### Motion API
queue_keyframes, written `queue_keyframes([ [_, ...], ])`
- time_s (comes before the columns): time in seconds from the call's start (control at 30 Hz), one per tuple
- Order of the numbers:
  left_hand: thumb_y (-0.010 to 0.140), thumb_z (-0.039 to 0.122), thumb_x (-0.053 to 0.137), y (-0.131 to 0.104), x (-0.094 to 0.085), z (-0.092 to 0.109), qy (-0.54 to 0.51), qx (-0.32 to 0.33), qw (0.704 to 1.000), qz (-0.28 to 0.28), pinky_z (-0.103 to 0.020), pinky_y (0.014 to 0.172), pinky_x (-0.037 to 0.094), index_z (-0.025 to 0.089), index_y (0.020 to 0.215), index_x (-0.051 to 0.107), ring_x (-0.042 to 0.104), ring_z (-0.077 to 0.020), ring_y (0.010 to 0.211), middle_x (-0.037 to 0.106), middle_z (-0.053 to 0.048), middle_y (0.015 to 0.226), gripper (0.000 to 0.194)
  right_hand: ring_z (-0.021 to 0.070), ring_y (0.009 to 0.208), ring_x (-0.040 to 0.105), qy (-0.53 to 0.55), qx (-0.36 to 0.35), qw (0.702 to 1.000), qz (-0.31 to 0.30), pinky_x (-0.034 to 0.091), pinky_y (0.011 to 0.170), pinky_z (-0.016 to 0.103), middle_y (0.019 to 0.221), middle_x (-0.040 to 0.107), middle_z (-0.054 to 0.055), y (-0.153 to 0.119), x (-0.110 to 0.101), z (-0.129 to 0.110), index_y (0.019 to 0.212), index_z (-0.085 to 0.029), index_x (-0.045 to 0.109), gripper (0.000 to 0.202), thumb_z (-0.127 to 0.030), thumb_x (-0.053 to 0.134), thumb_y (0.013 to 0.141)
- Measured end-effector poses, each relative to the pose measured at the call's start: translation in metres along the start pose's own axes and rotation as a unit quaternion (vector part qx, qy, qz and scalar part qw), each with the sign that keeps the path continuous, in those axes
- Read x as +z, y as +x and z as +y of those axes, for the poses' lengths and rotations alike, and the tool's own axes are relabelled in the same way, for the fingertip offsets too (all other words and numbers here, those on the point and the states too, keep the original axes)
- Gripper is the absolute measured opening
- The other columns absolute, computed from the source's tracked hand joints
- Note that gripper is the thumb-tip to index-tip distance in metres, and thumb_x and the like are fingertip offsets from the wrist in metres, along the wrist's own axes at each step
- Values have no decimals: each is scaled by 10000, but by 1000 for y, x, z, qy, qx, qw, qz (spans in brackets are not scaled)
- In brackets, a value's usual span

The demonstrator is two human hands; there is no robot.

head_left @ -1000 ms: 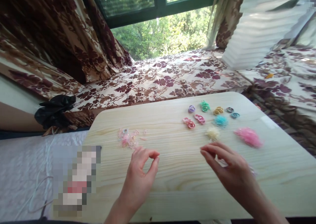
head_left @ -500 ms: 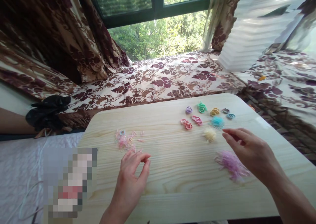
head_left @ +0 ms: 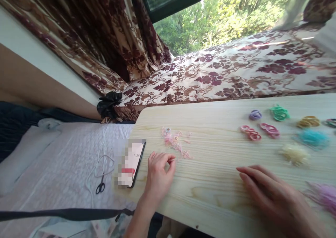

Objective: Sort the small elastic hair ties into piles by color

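Observation:
My left hand (head_left: 160, 170) rests just below a loose pile of small pink elastic bands (head_left: 173, 140) on the table's left side. Its thumb and forefinger are pinched together; whatever lies between the tips is too small to make out. Over the table's right part is my right hand (head_left: 275, 196), slightly blurred, thumb and fingertips brought close together. Nothing I can name shows between them. A cream heap of bands (head_left: 295, 154) lies above it, and a lilac heap (head_left: 324, 196) to its right, cut by the frame edge.
Further back on the wooden table (head_left: 210, 175) sit purple (head_left: 255, 114), green (head_left: 279, 112), red (head_left: 251, 132), pink (head_left: 270, 130), mustard (head_left: 308, 121) hair ties and a turquoise heap (head_left: 313, 137). A phone (head_left: 135, 164) lies at the left edge; scissors (head_left: 100, 188) are on the bed.
The view has swung left, bringing the bed and scissors into sight. My right hand has drawn away from the cream and turquoise heaps, nearer to me. My left hand stays pinched by the pink pile.

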State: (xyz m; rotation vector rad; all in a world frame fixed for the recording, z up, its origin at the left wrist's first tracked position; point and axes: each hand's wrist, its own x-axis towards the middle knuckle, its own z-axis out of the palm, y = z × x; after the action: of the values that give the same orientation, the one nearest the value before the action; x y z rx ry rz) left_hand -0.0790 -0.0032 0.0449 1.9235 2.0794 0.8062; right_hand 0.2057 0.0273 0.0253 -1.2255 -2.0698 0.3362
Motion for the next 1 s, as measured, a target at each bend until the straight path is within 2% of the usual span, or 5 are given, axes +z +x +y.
queue_keyframes([
  [0.2, 852, 102, 551, -1, 2, 4, 16, -10, 1000, -25, -466, 1047, 342, 230, 805, 631, 635, -167, 801, 691, 27, 782, 158, 160, 738, 711, -38, -7, 999, 14, 552, 634, 253, 926, 722, 19, -3, 8, 4, 962, -255, 681, 237, -393, 492, 923],
  [0.37, 844, 150, 605, 3, 3, 4, 73, -1, 997, -19, -476, 1026, 339, 223, 777, 618, 613, -184, 813, 672, 20, 764, 100, 175, 767, 711, -40, 0, 999, 4, 558, 679, 269, 957, 720, 26, -8, 10, 8, 996, -268, 676, 242, -409, 496, 915],
  [0.57, 808, 188, 664, 7, 4, 11, 127, -5, 991, -29, -476, 1002, 353, 217, 742, 599, 600, -208, 853, 659, 8, 786, 97, 161, 750, 707, -38, -2, 999, 14, 539, 642, 258, 923, 719, 12, -5, 10, 6, 971, -266, 670, 225, -395, 494, 919],
  [1.0, 832, 125, 604, 12, 4, 18, 138, -11, 989, -55, -473, 998, 355, 204, 680, 596, 596, -189, 808, 647, 13, 745, 171, 163, 771, 708, -36, -2, 999, 15, 533, 669, 265, 947, 718, 18, -5, 11, 4, 969, -258, 673, 214, -378, 502, 922],
])
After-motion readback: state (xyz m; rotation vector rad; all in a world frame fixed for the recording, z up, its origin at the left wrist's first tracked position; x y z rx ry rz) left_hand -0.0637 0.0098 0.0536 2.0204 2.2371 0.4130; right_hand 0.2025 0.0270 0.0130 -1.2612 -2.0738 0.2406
